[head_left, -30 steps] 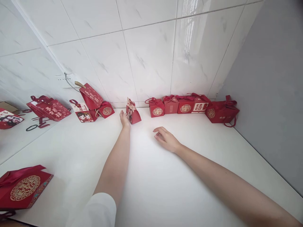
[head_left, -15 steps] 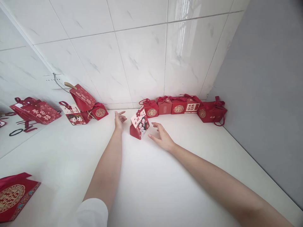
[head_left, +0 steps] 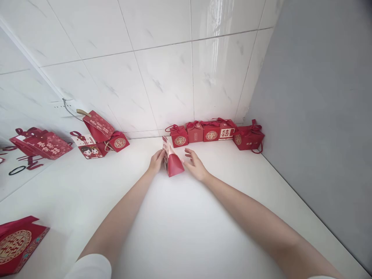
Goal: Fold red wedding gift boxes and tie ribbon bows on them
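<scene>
Two bare hands at a triangular box (head_left: 175,166) on a white bench (head_left: 162,232), as seen by a bystander. The left hand (head_left: 157,161) lies along the box's printed left face; whether its fingers are clamped on the card or merely rest there cannot be told. The right hand (head_left: 197,166) is just right of the box, fingers apart, its thumb tip touching or nearly touching the red side.

State of the work, as judged: partway. Behind and to the right of the triangular box, a row of small red boxes (head_left: 195,133) stands in line along the tiled wall (head_left: 162,77), ending in a larger ribboned box (head_left: 249,139). The triangular box is in front of this row and not yet part of it. Well to its left stand a looser cluster of boxes (head_left: 100,128) and a further pile (head_left: 46,145); a large box (head_left: 21,248) sits nearer the viewer, also leftward.

Lettering: the character 囍 is legible on a pale panel right of the triangular box, and a gold roundel on the large box seems to repeat it. The triangular box's own print is too oblique to read; no brand is discernible.
</scene>
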{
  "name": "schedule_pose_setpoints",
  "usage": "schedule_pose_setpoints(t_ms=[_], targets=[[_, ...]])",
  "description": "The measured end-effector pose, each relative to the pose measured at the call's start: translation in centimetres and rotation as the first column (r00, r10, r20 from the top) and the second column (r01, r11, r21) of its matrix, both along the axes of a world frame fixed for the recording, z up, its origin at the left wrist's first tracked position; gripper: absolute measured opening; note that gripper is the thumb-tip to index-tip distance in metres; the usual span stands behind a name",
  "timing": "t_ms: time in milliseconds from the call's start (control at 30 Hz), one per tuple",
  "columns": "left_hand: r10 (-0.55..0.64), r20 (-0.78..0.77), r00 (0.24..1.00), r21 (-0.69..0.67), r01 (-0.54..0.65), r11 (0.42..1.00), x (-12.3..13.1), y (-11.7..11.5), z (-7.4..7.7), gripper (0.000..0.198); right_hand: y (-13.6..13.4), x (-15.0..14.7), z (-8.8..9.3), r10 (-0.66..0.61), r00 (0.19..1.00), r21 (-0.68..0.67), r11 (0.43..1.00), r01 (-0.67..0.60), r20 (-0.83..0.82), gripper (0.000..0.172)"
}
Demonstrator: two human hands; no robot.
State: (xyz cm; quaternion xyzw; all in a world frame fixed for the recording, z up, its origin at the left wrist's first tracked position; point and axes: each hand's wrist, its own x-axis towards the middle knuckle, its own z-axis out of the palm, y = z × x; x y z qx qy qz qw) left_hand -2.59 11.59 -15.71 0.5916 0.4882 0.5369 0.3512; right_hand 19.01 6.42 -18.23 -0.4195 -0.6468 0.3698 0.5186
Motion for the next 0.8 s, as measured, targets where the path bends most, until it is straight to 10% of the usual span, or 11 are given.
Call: schedule_pose_setpoints(t_ms=[233,400,533,667,800], targets=[[-0.176,-0.032,0.984,0.005,0.176,0.984,1.0,-1.8,-0.2,0.046,1.0,1.5,0.2,-0.134,0.987,-0.104,0.987,0.125,-0.086,0.036],[-0.204,-0.090,0.975,0.038,0.208,0.977,2.3,-2.9,0.1,0.046,-0.7,0.8,0.9,-0.008,0.992,0.070,0.997,0.017,-0.125,0.041],[-0.141,-0.270,0.952,0.218,0.203,0.955,2.8,-3.6,0.5,0.032,-1.4,0.7,3.2,-0.160,0.985,0.246,0.954,0.171,-0.065,0.060],[0.090,-0.594,0.800,0.518,0.294,0.803,3.4,-4.0,0.4,0.025,-2.6,2.8,8.9,-0.295,0.937,0.503,0.848,0.167,0.187,0.052],[0.217,-0.661,0.718,0.672,0.438,0.597,4.8,-4.9,0.5,0.025,-5.5,4.6,14.1,-0.135,0.778,0.425,0.887,-0.181,0.614,0.030]])
